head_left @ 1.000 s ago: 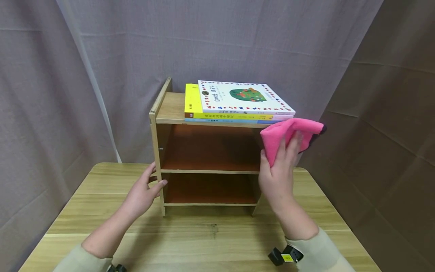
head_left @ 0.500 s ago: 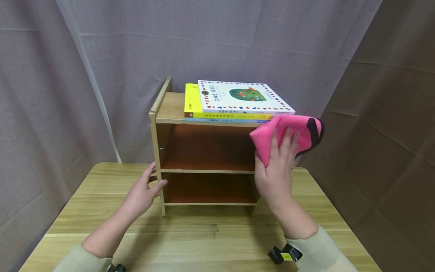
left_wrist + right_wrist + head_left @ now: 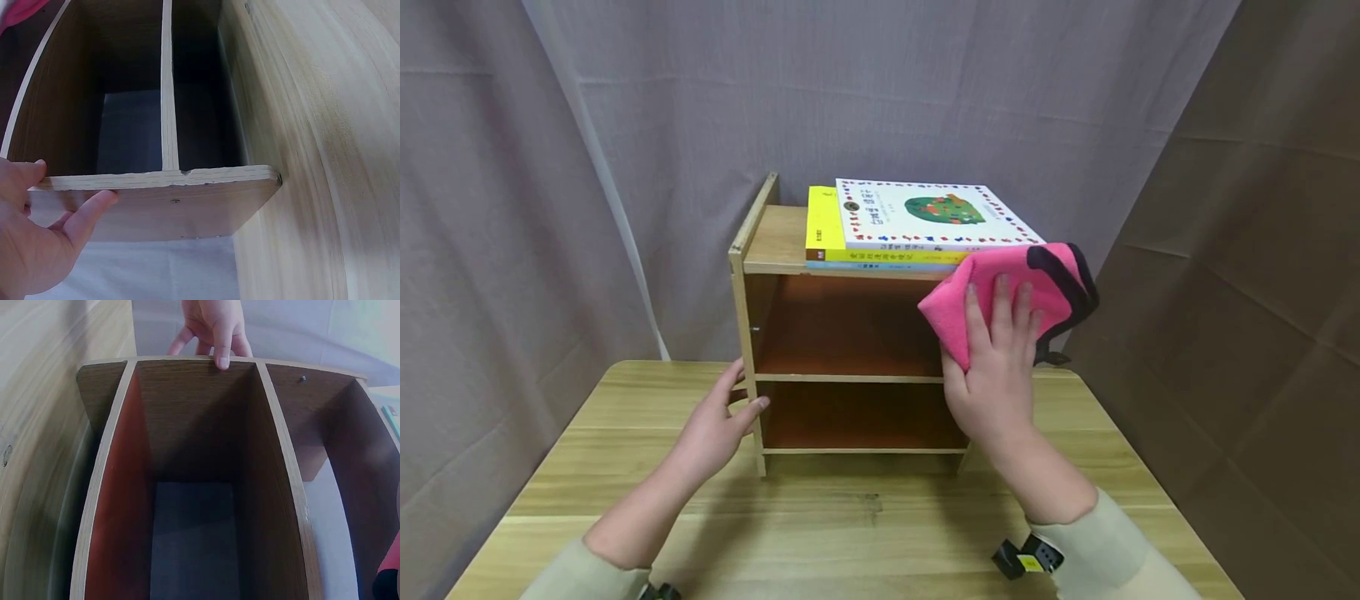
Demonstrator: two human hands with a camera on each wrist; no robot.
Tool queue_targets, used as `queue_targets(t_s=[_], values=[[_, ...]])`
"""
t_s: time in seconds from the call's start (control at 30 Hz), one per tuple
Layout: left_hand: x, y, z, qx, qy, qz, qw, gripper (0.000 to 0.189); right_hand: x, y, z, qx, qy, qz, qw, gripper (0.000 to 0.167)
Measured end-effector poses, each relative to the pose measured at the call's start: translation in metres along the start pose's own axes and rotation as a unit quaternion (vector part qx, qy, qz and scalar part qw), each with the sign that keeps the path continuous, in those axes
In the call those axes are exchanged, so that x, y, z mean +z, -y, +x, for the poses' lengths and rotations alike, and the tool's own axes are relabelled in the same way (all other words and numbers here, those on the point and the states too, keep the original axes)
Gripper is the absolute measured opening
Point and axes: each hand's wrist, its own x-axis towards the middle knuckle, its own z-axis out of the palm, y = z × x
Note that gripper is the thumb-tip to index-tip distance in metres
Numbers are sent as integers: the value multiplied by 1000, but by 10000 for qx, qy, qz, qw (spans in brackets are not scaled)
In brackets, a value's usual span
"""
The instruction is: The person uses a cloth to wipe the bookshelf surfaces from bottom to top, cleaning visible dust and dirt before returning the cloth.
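A small wooden shelf (image 3: 850,379) with two lower compartments stands on the table. My left hand (image 3: 711,433) grips its left side panel, thumb at the front edge and fingers along the outer face; the right wrist view shows that thumb (image 3: 222,353) over the edge. My right hand (image 3: 996,392) holds a pink cloth (image 3: 951,312) with black trim at the shelf's upper right front corner. Its fingers spread across the cloth, and the thumb tip is hidden behind it. On top lie a white book (image 3: 940,204), a yellow book (image 3: 826,221) and a light blue one (image 3: 880,266).
The light wood table (image 3: 865,533) extends in front of the shelf and to both sides. A grey curtain (image 3: 880,92) hangs close behind, and a darker brownish one (image 3: 1240,333) closes off the right. A black device (image 3: 1030,557) sits at my right wrist.
My right hand has moved left with the cloth, which now covers the right end of the book spines and the shelf's corner. More black trim shows. The left hand stays in place.
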Motion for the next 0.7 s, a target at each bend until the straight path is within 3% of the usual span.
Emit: queue_targets(t_s=[0.7], values=[[3, 2, 1, 103, -72, -197, 9997, 56, 8, 17, 9, -909, 329, -317, 9948, 72]])
